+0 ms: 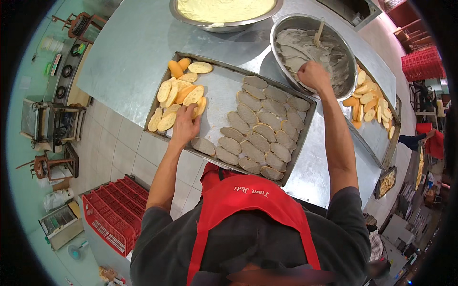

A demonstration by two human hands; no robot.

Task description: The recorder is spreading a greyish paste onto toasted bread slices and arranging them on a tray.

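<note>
Before me a metal baking tray (214, 96) holds plain oval bread slices (193, 95) at its left and rows of slices coated in grey spread (253, 152) across its right part. My left hand (186, 123) touches the plain slices, its fingers over one of them; whether it grips one is unclear. Over the near rim of a steel bowl (278, 57) is my right hand (313, 75), its fingers curled at the grey spread (297, 44); whatever it may hold is hidden. A pale spatula (319, 33) stands in the spread.
A bowl of pale yellow cream (225, 10) stands at the table's far side. Right of the grey bowl, another tray (365, 143) holds plain slices. Red plastic crates (114, 214) stand at lower left. Another person's arm (411, 141) shows at far right.
</note>
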